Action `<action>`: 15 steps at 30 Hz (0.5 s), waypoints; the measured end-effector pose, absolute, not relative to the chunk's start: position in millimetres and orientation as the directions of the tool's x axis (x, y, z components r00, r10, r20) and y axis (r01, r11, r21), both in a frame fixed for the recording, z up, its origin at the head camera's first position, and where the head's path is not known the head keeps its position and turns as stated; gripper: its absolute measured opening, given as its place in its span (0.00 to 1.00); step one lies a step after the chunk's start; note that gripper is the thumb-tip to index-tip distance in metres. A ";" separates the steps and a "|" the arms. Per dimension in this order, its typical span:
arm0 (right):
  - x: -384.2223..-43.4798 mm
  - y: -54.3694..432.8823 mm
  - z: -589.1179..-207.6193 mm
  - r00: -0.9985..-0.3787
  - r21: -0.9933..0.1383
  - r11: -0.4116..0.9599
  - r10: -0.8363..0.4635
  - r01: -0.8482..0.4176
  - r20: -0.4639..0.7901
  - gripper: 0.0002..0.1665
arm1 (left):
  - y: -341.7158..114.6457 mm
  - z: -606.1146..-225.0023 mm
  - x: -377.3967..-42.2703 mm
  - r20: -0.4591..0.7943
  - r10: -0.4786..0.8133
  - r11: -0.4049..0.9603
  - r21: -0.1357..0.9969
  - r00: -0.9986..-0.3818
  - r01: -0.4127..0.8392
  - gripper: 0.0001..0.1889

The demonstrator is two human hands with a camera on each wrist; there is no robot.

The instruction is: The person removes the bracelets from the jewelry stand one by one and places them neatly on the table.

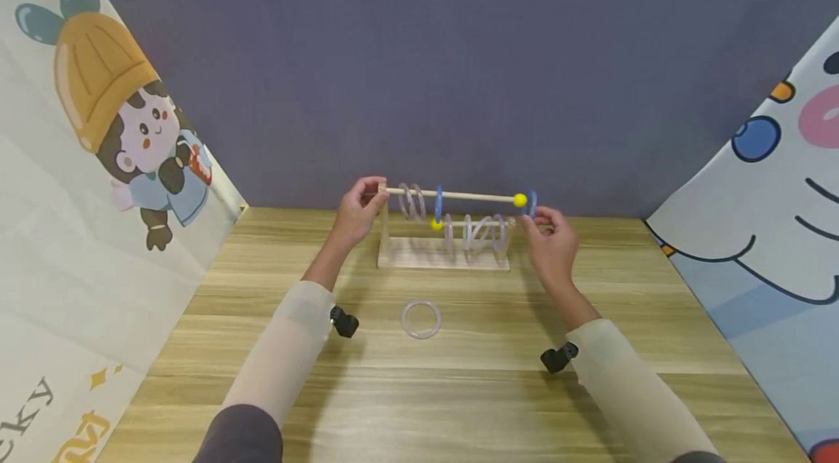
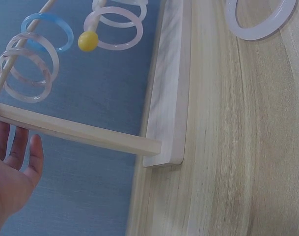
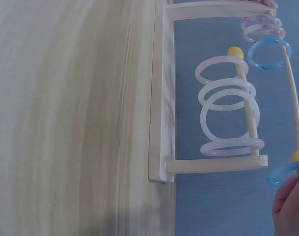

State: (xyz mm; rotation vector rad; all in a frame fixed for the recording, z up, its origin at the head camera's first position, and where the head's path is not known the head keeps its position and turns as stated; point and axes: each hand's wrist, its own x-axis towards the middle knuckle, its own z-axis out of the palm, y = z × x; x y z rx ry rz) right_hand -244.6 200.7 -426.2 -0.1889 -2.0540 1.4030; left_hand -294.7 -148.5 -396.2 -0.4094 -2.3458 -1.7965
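Note:
A wooden stand [image 1: 406, 263] bears two rods on posts of different height. My left hand [image 1: 356, 214] grips the top of the taller left post [image 2: 80, 132]. At the far end of the upper rod [image 1: 478, 196], my right hand [image 1: 553, 243] pinches a blue bangle [image 3: 274, 181] right by the yellow ball tip [image 1: 520, 200]. Another blue bangle [image 1: 438, 202] and two pale, translucent bangles hang on that upper rod. Several pale bangles hang along the lower rod [image 3: 252, 123], which ends in its own yellow ball [image 3: 235, 52].
One pale bangle [image 1: 404, 319] lies flat on the wood-grain table [image 1: 459, 405], in front of the stand. A dark grey panel [image 1: 419, 70] rises behind the table. Printed cartoon panels flank both sides.

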 end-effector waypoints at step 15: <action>-220.0 200.9 -431.1 -0.770 -0.837 0.453 0.398 -0.308 0.499 0.11 | -146.2 -383.2 -282.7 0.276 0.121 0.219 0.930 -0.954 0.297 0.22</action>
